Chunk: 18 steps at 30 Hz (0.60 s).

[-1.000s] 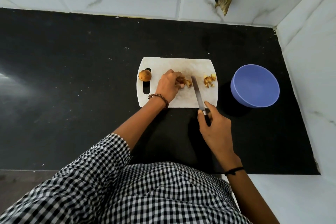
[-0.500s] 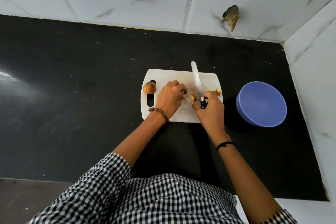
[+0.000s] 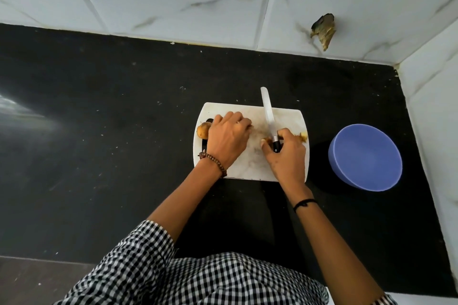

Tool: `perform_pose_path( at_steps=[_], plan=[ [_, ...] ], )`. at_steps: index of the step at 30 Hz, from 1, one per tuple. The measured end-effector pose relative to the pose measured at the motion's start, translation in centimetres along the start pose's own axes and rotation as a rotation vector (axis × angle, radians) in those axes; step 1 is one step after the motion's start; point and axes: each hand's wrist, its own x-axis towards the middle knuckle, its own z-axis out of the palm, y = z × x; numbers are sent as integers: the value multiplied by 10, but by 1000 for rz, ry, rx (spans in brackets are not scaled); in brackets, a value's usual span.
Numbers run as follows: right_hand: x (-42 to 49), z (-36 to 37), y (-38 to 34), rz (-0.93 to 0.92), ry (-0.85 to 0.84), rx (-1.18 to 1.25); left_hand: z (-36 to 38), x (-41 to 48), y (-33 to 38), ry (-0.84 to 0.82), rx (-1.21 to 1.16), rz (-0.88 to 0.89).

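Note:
A white cutting board (image 3: 250, 171) lies on the black counter. My right hand (image 3: 287, 153) grips the black handle of a knife (image 3: 269, 114); its white blade points away from me across the board. My left hand (image 3: 229, 136) rests curled on the board's left half, knuckles up; what its fingers cover is hidden. A whole small brown potato (image 3: 202, 130) sits by the board's handle slot, just left of that hand. Cut potato pieces (image 3: 303, 135) show past my right hand at the board's right edge.
A blue bowl (image 3: 365, 157) stands on the counter right of the board. White tiled walls close the back and the right side, with a broken hole (image 3: 323, 30) in the back wall. Black counter (image 3: 111, 143) stretches to the left.
My right hand moved forward onto the board with the knife, and the blade swung to point away from me. My left hand stayed on the board's left half.

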Motion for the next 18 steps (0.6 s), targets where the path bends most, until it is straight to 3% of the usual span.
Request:
perform_pose_path(
  at_steps=[4, 9, 14, 18],
  plan=[
    [3, 2, -5, 6, -5, 34, -7, 16, -21, 76, 136, -177],
    [6, 2, -7, -24, -43, 33, -7, 18, -36, -16, 165, -251],
    [9, -5, -5, -90, -122, 48, -8, 7, -29, 5, 99, -112],
    [1, -14, -2, -61, -91, 73, -3, -1, -12, -80, -75, 46]
  ],
)
